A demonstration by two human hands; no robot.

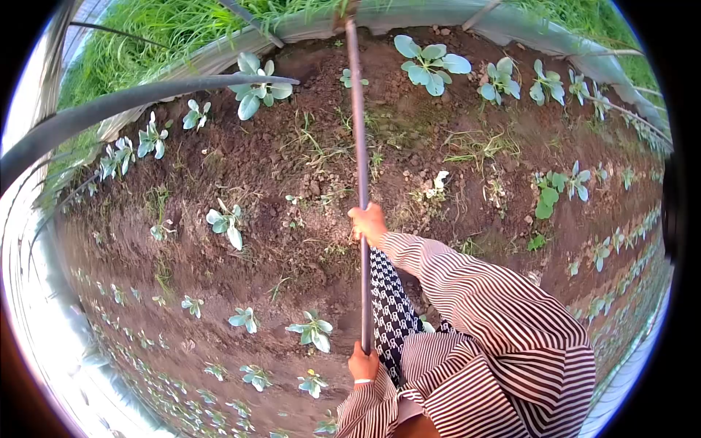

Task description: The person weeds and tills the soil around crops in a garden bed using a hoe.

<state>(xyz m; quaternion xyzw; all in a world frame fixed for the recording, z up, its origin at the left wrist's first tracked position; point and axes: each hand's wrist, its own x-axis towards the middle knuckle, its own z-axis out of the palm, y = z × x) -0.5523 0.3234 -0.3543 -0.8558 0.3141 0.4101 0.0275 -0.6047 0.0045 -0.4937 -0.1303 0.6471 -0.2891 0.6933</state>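
A long hoe handle [359,139] runs from my waist almost straight up to the far edge of the bed. Its brownish head [343,16] is blurred at the top of the view, beside the plastic sheeting. My right hand [371,223] is wrapped round the middle of the handle, its arm reaching in from the right in a striped sleeve. Lower down, my left hand [363,363] grips the handle near its end. Bare soil with pulled or wilted weeds [318,150] lies on both sides of the handle.
Leafy seedlings grow in rows, including a large plant [431,64] right of the handle and another plant [255,86] to its left. A dark curved pole [146,91] juts in from the left. Plastic sheeting [307,29] borders the bed, with tall grass [175,29] beyond.
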